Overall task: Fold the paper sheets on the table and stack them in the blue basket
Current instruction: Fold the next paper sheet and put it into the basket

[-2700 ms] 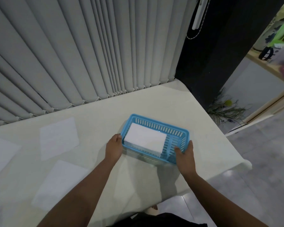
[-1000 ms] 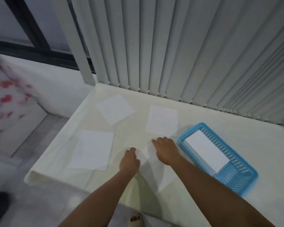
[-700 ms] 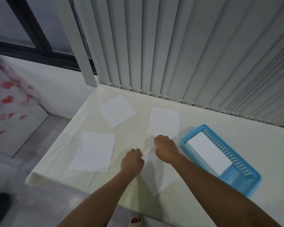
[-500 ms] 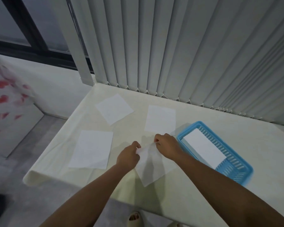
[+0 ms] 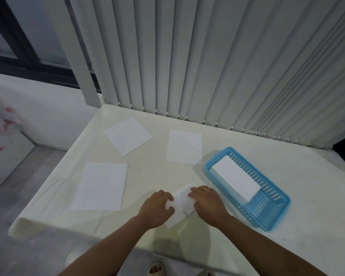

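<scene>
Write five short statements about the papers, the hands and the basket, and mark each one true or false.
1. Three unfolded sheets lie flat on the table. True: the near-left sheet, the far-left sheet and the middle sheet.
2. The blue basket is empty. False: folded paper lies in it.
3. Both hands press one sheet. True: the left hand and the right hand.
4. The basket lies left of the hands. False: it lies to their right.
5. The middle sheet is inside the basket. False: it lies beside it.
</scene>
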`<state>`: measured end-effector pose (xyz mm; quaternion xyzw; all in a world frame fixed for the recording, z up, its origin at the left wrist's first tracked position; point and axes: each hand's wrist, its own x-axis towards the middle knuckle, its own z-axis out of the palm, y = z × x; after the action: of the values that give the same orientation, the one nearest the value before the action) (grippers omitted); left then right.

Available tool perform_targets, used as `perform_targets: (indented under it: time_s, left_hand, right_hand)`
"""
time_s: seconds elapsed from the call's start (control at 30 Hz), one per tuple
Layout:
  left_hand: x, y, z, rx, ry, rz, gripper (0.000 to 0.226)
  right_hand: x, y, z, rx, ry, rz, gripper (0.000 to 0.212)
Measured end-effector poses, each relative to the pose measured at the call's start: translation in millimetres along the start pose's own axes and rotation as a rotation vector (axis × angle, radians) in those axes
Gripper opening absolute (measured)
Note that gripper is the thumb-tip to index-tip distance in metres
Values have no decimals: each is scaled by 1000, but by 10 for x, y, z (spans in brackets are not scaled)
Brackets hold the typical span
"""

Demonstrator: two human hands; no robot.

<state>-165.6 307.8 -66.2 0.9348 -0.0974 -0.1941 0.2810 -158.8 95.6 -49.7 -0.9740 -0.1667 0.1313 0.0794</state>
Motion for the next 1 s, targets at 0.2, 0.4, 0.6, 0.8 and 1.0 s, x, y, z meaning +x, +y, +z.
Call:
perform_targets:
  time_s: [0.2,0.4,0.6,0.8,1.0]
  left_hand:
    - [155,124,119,-28,119,-164,31]
    - [320,191,114,-8,20,-274,32]
    - [409,279,1,-55,-80,-302,11]
    - [437,237,-215,-419,51,-381,16]
    - [404,447,-543,-1028,249,-389,7]
  right_hand:
    - [157,-121,206,-165,-124,58,51]
    - [98,17,279,-212,-75,109,52]
    - [35,69,289,-119,-13,163,55]
    - [-83,-181,155,416,157,424,47]
    - [-132,-585,-204,1071,165,678,30]
